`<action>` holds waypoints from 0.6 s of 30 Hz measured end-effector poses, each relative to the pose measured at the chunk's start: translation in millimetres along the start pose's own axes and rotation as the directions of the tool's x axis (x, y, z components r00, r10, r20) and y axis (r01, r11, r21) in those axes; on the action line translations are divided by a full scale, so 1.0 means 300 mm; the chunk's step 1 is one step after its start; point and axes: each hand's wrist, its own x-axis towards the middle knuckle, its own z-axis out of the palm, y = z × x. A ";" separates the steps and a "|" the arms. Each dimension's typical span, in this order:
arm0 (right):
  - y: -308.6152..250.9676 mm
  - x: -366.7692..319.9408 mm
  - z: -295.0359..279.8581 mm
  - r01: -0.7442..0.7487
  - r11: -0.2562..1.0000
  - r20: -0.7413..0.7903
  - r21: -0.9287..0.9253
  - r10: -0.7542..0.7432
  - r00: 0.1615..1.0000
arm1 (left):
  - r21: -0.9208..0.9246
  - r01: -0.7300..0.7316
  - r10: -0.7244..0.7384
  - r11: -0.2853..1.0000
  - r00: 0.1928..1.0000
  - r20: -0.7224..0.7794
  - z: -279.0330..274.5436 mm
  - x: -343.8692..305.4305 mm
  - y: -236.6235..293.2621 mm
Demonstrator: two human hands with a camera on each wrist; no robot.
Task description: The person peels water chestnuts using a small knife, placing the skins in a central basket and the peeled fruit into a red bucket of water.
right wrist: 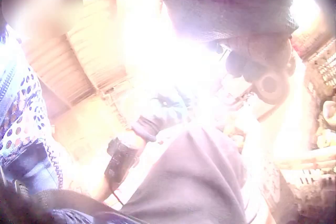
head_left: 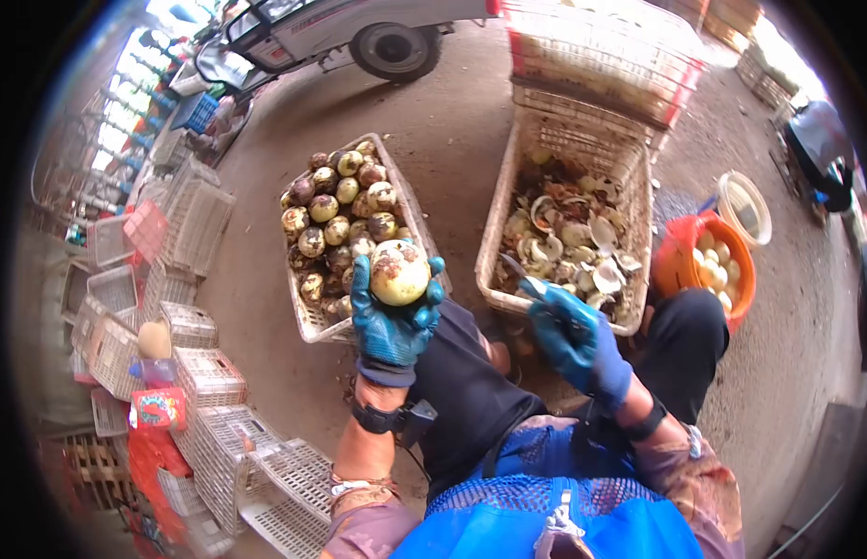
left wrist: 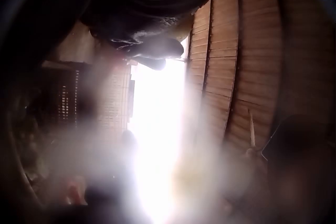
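In the head view my gloved left hand [head_left: 392, 328] holds a round, pale yellow vegetable with brown patches [head_left: 399, 272], palm up, fingers curled about its lower sides. My gloved right hand [head_left: 571, 337] grips a small knife [head_left: 514, 265], its blade pointing up-left over the near edge of the crate of peelings [head_left: 642, 279]. Beyond the left hand, a crate [head_left: 407, 197] is heaped with similar brown-patched round vegetables [head_left: 338, 230]. Glare and blur hide most of the wrist views; a dark glove [left wrist: 152, 48] shows in the left one.
An orange bucket [head_left: 745, 293] with pale peeled pieces stands right of the peelings crate, beside a white basket [head_left: 744, 207]. Stacked crates [head_left: 592, 61] rise behind. More crates [head_left: 210, 373] line the left side. A parked vehicle [head_left: 359, 28] stands at the top.
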 end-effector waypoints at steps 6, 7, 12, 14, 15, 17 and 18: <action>0.025 -0.057 0.034 0.318 0.807 -0.062 -0.498 -0.399 0.915 | 0.065 0.170 -0.167 0.983 0.984 -0.058 -0.045 0.023 -0.252; 0.031 -0.077 0.027 0.270 0.765 -0.055 -0.584 -0.369 0.928 | 0.089 0.170 -0.164 0.982 0.984 -0.065 -0.064 0.024 -0.290; 0.073 -0.128 0.001 0.131 0.590 -0.018 -0.797 -0.240 0.971 | 0.139 0.255 -0.244 0.957 0.966 -0.089 -0.114 0.055 -0.373; 0.101 -0.133 0.001 0.142 0.533 0.012 -0.834 -0.240 0.971 | 0.255 0.188 -0.156 0.948 0.978 -0.138 -0.178 0.058 -0.393; 0.110 -0.131 0.000 0.144 0.545 0.014 -0.826 -0.235 0.972 | 0.290 0.165 -0.115 0.943 0.977 -0.181 -0.178 0.059 -0.409; 0.127 -0.123 -0.001 0.150 0.568 0.022 -0.809 -0.226 0.974 | 0.307 0.152 -0.100 0.939 0.979 -0.178 -0.186 0.055 -0.420; 0.130 -0.119 -0.003 0.155 0.574 0.024 -0.804 -0.229 0.973 | 0.290 0.162 -0.128 0.943 0.983 -0.135 -0.191 0.053 -0.417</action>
